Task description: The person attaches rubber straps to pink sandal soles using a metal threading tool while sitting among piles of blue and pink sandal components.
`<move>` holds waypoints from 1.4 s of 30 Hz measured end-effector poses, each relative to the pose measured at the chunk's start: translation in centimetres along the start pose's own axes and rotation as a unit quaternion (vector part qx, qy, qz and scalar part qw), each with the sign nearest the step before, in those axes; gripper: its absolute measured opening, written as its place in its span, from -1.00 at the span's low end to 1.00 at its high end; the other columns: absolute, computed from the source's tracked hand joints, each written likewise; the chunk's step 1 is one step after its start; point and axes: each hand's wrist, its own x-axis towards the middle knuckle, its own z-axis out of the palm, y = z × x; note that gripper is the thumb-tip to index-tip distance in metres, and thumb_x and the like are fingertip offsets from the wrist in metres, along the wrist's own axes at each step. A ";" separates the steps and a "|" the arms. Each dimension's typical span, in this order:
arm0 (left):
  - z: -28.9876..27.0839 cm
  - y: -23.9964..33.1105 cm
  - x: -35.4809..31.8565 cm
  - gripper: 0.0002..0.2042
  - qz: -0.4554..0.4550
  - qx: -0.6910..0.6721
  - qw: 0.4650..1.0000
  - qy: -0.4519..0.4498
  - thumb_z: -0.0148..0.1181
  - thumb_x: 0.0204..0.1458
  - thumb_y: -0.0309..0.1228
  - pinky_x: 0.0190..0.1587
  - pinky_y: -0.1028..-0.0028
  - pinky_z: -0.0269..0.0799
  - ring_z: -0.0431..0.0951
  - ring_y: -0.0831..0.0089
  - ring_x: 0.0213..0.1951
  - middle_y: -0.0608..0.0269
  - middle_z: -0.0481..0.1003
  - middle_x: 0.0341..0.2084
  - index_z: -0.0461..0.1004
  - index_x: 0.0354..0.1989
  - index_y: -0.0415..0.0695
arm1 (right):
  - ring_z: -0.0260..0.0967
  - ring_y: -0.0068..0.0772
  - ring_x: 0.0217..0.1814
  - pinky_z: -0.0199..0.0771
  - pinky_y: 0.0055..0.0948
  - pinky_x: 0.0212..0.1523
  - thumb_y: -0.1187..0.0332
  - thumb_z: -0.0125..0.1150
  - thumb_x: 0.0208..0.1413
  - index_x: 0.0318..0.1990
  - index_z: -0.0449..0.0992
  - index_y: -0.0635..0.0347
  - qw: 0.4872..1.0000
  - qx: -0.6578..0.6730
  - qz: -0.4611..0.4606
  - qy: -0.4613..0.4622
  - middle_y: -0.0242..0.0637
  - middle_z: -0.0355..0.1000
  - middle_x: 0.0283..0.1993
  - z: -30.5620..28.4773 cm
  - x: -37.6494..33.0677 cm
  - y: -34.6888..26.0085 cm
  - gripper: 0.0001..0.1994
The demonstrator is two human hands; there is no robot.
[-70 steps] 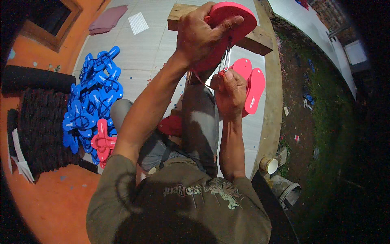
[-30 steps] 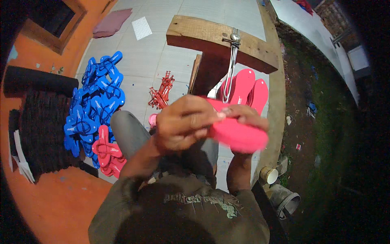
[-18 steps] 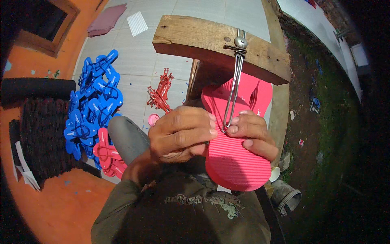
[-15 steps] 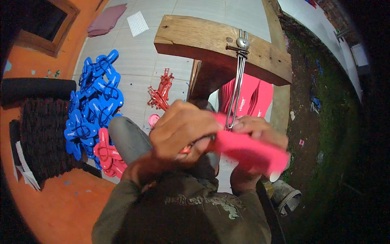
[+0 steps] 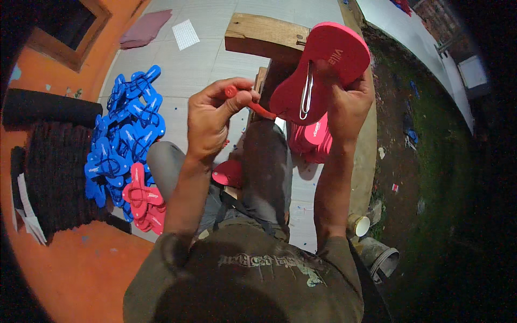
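Note:
My right hand (image 5: 349,110) grips a pink flip-flop sole (image 5: 344,46) by its right edge, raised in front of the wooden beam (image 5: 264,33). A long metal wire loop (image 5: 306,97) pokes out through the sole, its rounded end toward me. On the left, my left hand (image 5: 210,116) pinches a red flip-flop strap (image 5: 259,109) between thumb and fingers. The strap's lower end reaches close to the sole's lower left edge; whether they touch I cannot tell. Below the raised sole lies a stack of pink soles (image 5: 312,141), partly hidden by my right forearm.
A heap of blue flip-flops (image 5: 126,134) covers the floor at left, with several pink flip-flops (image 5: 144,202) nearer me. Dark stacked sheets (image 5: 59,177) stand by the orange wall. Another pink piece (image 5: 229,173) lies by my legs. A bucket (image 5: 379,258) stands at lower right.
Both hands have moved apart and farther away from me. The sole has risen, now facing me with the wire loop through it, and the strap has come into clear sight in my left hand.

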 end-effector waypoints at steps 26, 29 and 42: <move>2.0 -2.6 2.6 -0.65 -0.109 0.114 0.950 -0.270 -0.13 0.08 -0.20 -0.52 0.48 0.16 0.27 0.42 -0.62 0.26 0.25 -0.70 0.28 -0.59 -0.24 | 0.38 -0.45 -0.22 0.39 -0.50 -0.20 0.57 0.21 -0.18 -0.14 0.37 0.28 0.997 0.050 0.042 -0.046 -0.25 0.43 -0.24 -1.6 0.2 0.6 -0.64; 2.6 -1.3 3.2 -0.63 0.229 0.368 0.889 -0.150 -0.18 0.10 -0.15 -0.42 0.48 0.25 0.38 0.38 -0.52 0.21 0.33 -0.65 0.36 -0.49 -0.22 | 0.37 -0.44 -0.19 0.39 -0.48 -0.19 0.56 0.19 -0.17 -0.12 0.36 0.28 0.998 0.037 -0.013 -0.041 -0.24 0.41 -0.21 -1.9 -2.7 0.1 -0.64; 4.8 0.0 -0.9 -0.73 0.263 0.382 0.886 -0.025 0.03 -0.06 -0.27 -0.29 0.45 0.35 0.46 0.19 -0.36 -0.02 0.44 -0.47 0.41 -0.25 -0.17 | 0.37 -0.46 -0.31 0.38 -0.50 -0.28 0.54 0.12 -0.13 -0.19 0.39 0.32 0.997 -0.062 0.041 -0.016 -0.30 0.42 -0.32 -2.4 -9.6 -2.7 -0.73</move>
